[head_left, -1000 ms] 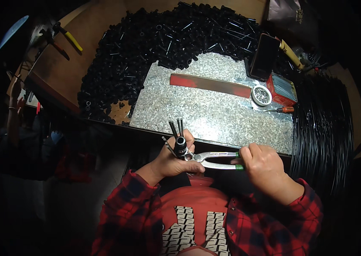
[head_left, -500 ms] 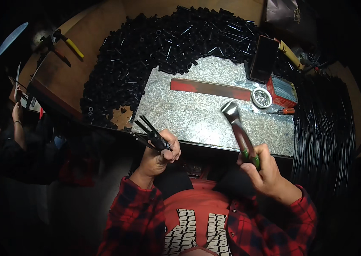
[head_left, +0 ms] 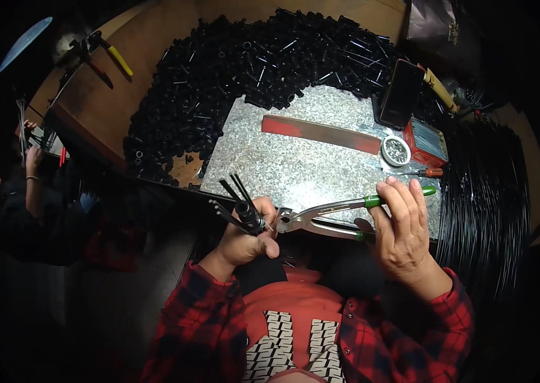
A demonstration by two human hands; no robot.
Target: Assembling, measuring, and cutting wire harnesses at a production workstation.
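Note:
My left hand (head_left: 238, 246) is closed around a black pronged part (head_left: 248, 214), a dark hub with several thin black rods sticking up and to the left. A thin bit of wire seems to show at its right side. My right hand (head_left: 404, 239) holds a pair of end-cutting pincers (head_left: 334, 207) with green grips, its fingers over the upper handle. The handles are spread apart. The pincers' head is right beside the hub and my left fingers; whether the jaws touch the wire I cannot tell.
A speckled stone slab (head_left: 308, 169) bears a red-brown bar (head_left: 321, 135), a white cup of small metal bits (head_left: 395, 151) and an orange-handled screwdriver (head_left: 433, 172). Black parts (head_left: 180, 115) are heaped behind. Long dark rods (head_left: 487, 198) hang at right. A co-worker's hand (head_left: 35, 156) is far left.
My right hand has turned the pincers from upright to level, spread their handles and brought the head against the black part. My left hand has stayed nearly in place, still holding it.

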